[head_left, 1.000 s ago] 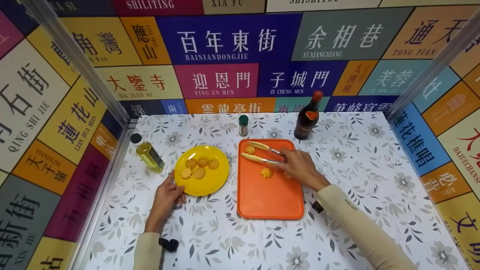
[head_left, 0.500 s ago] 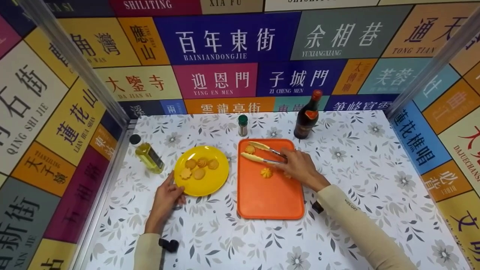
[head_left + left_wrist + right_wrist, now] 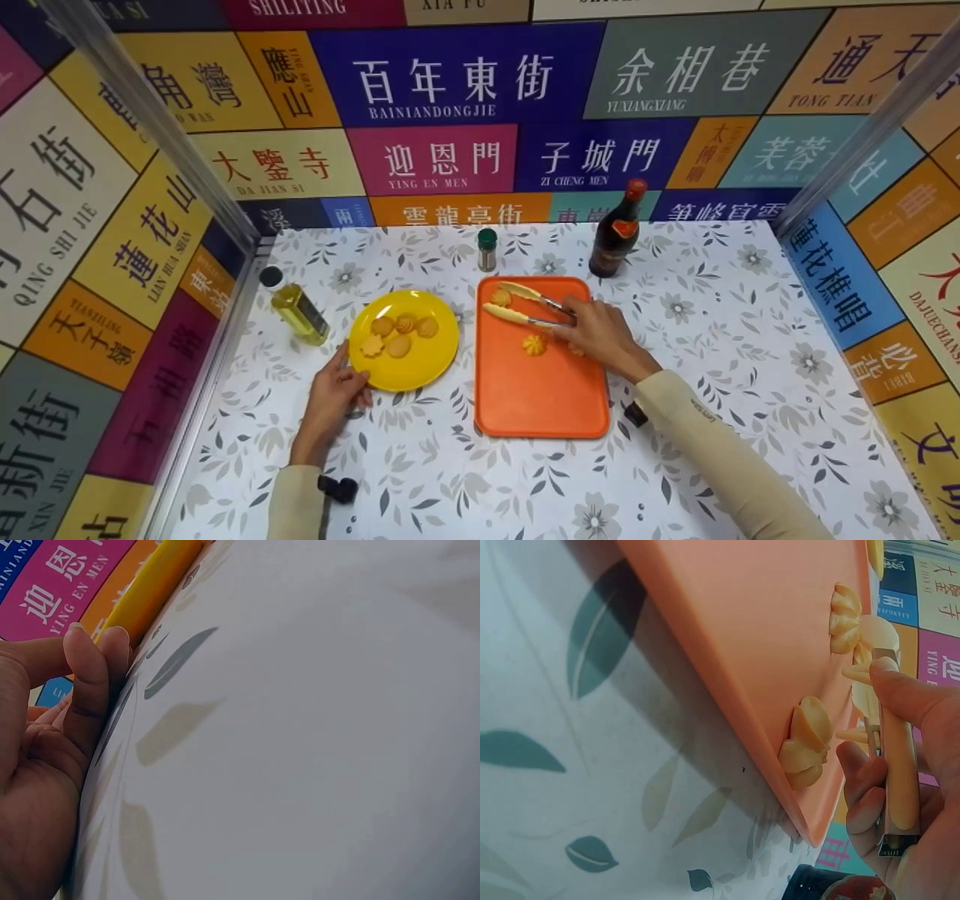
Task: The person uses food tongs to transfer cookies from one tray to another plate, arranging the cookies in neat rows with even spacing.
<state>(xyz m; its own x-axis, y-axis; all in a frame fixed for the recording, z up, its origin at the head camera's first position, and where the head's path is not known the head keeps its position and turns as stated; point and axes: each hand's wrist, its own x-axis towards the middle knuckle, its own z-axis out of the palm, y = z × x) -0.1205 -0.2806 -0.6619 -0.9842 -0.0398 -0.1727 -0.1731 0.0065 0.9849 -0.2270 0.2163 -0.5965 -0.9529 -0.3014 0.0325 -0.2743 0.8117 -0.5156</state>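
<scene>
My right hand [image 3: 600, 337] grips metal tongs with cream-coloured tips [image 3: 508, 313], held spread over the far end of an orange tray [image 3: 540, 397]. A swirled cookie [image 3: 501, 298] lies between the tips. Another cookie [image 3: 534, 345] sits just below the lower arm of the tongs, and a third, also seen as a ridged cookie [image 3: 808, 744] in the right wrist view, is mostly hidden by the hand in the head view. My left hand [image 3: 339, 386] holds the near-left rim of a yellow plate [image 3: 420, 371], thumb at the edge. Several cookies [image 3: 398, 346] rest on that plate.
An oil bottle [image 3: 298, 311] with a black cap stands left of the plate. Behind the tray are a small green-capped jar [image 3: 487, 251] and a dark red-capped bottle [image 3: 615, 236]. Printed wall panels [image 3: 450, 82] enclose the flowered table [image 3: 450, 480] on three sides.
</scene>
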